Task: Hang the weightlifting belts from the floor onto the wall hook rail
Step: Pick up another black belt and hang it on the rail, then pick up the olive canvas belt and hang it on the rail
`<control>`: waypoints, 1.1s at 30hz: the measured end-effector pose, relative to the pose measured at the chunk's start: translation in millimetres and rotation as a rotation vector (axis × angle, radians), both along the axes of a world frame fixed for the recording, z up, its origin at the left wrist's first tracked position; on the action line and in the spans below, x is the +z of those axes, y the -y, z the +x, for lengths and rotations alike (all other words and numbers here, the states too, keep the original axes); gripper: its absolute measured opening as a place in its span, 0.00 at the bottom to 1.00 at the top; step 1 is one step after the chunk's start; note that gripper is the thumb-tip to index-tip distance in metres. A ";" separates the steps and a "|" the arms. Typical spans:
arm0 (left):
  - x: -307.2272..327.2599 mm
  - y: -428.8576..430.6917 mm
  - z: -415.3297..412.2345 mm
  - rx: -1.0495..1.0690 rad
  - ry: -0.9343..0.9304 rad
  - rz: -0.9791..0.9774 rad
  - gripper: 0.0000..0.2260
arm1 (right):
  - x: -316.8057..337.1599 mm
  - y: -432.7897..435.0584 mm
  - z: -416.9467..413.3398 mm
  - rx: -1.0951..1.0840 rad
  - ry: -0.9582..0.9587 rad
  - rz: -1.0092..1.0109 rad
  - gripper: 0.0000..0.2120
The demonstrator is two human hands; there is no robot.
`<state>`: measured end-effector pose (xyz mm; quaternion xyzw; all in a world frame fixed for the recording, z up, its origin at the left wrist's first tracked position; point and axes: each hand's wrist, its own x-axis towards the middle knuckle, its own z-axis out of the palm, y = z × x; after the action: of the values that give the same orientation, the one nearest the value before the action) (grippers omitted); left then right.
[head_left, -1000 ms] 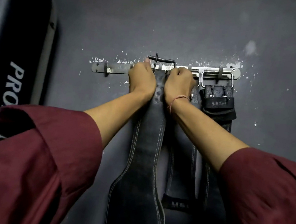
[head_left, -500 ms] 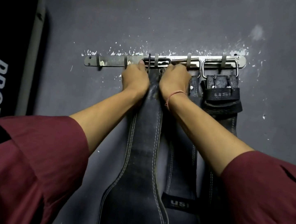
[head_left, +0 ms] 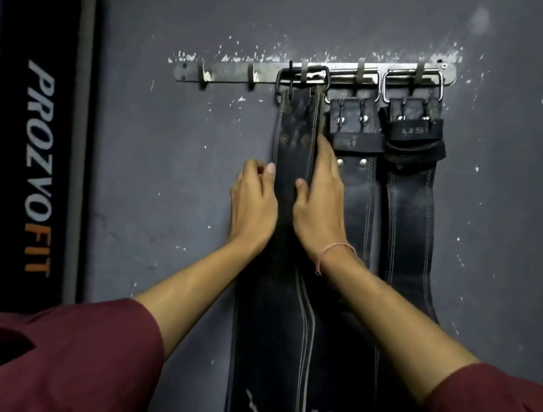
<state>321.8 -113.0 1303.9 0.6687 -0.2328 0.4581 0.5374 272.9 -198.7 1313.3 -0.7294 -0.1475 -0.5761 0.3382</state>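
1. Nearest the camera, two maroon sleeves lead up to bare forearms; the right wrist carries a thin pink band.

2. The left hand lies at the left edge of the leftmost belt, fingers loosely curled and touching the strap's side rather than pinching it. The right hand lies at the strap's right edge, fingers extended and close together, thumb on the strap's face. Neither hand appears to close round the leather.

3. This belt hangs between the two sets of fingers, its dark buckle looped over a hook above the fingertips. I judge the step in hand to be settling it: slide both palms evenly so the strap hangs flat and straight, then let go gently so the buckle does not jump its hook.

4. Just right of the right fingers hang a second belt and a third belt. The second almost touches the first, so a sideways push could set it swinging.

5. Beyond the fingertips, the hook rail sits slanted on the grey wall, with two free hooks left of the buckle.

6. Well to the left of the left fingers stands a black padded panel lettered PROZVOFIT, clear of the work.
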 end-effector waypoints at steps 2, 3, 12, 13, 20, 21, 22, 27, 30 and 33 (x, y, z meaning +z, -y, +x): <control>-22.3 -11.6 -8.3 0.009 0.041 0.013 0.09 | -29.0 -4.0 -8.3 -0.023 0.003 0.022 0.29; -34.2 -17.7 -15.0 0.003 0.056 0.021 0.09 | -44.3 -6.5 -14.4 -0.025 0.008 0.051 0.27; -164.0 -89.5 -102.0 -0.143 -0.165 0.057 0.08 | -167.3 -59.9 -97.2 0.063 -0.333 0.411 0.11; -181.5 -98.4 -113.9 -0.162 -0.203 0.065 0.08 | -181.3 -69.0 -109.6 0.064 -0.367 0.403 0.11; -288.3 -140.2 -185.3 -0.262 -0.459 0.055 0.07 | -272.4 -121.6 -171.5 0.212 -0.623 0.478 0.12; -310.0 -149.1 -199.9 -0.254 -0.514 0.043 0.08 | -293.3 -130.5 -184.3 0.213 -0.676 0.490 0.12; -321.0 -150.1 -205.0 -0.270 -0.523 0.046 0.08 | -302.1 -132.7 -190.7 0.221 -0.692 0.504 0.11; -419.6 -165.4 -242.5 -0.215 -0.661 0.043 0.07 | -389.3 -149.4 -233.3 0.254 -0.858 0.589 0.11; -475.1 -170.2 -264.0 -0.164 -0.732 0.056 0.07 | -442.9 -152.3 -253.1 0.262 -0.979 0.638 0.10; -528.0 -170.5 -289.2 -0.151 -0.826 0.092 0.07 | -499.7 -152.8 -272.2 0.275 -1.084 0.690 0.09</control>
<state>32.5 57.5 775.9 0.8005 -0.0665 0.0999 0.5872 0.7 -45.9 813.5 -0.7405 0.1450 -0.0927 0.6497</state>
